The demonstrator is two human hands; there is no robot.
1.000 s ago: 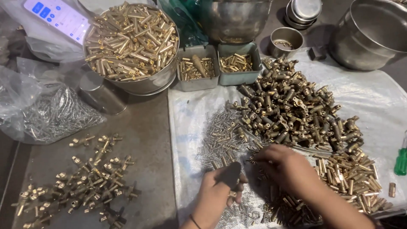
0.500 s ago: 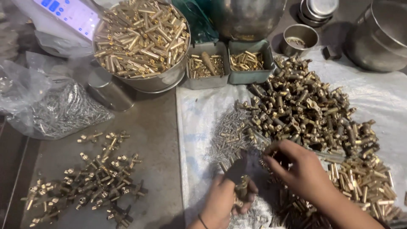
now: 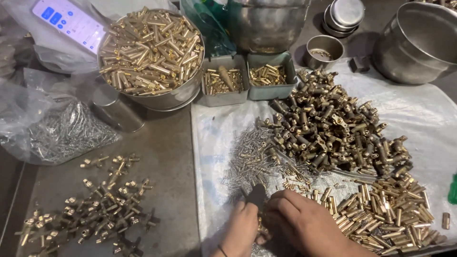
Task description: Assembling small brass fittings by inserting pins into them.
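Bare desk (image 3: 166, 157) lies open left of the hands, between them and the finished fittings (image 3: 90, 209). Ahead, small springs (image 3: 252, 157) and piled brass valve bodies (image 3: 333, 128) block; brass sleeves (image 3: 390, 214) crowd the right.

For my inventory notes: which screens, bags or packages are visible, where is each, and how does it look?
Phone screen: top left, lit, white with blue blocks.
Clear plastic bag: left edge, crumpled, holding small silvery parts.
Green plastic bag: top centre, behind the two grey trays.
No labels or signs visible.
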